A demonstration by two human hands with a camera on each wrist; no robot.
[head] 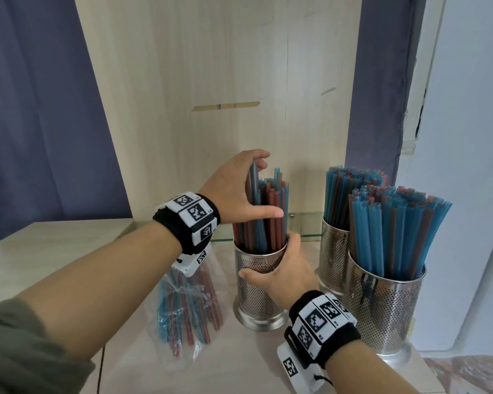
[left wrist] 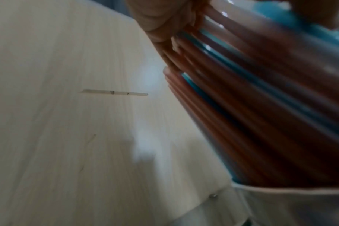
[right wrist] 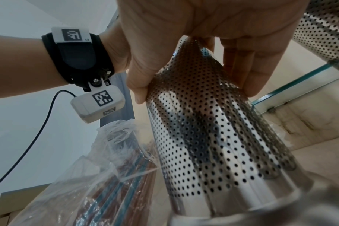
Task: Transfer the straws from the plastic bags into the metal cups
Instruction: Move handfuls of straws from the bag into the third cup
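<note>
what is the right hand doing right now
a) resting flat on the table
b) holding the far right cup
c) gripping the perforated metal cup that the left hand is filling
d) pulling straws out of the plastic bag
c: the right hand wraps its grip round the upper wall of the perforated metal cup, while the left hand holds straws standing in that cup; the plastic bag lies untouched beside it.

Pale wood shelf (head: 54,251) w/ a glass strip (head: 305,237) at the back. On it: 3 perforated metal cups, upright, left one (head: 256,302) apart, rear (head: 332,251) and front (head: 387,308) close together at right. Plastic bag (head: 182,308) w/ straws lies flat just left of the left cup.
</note>
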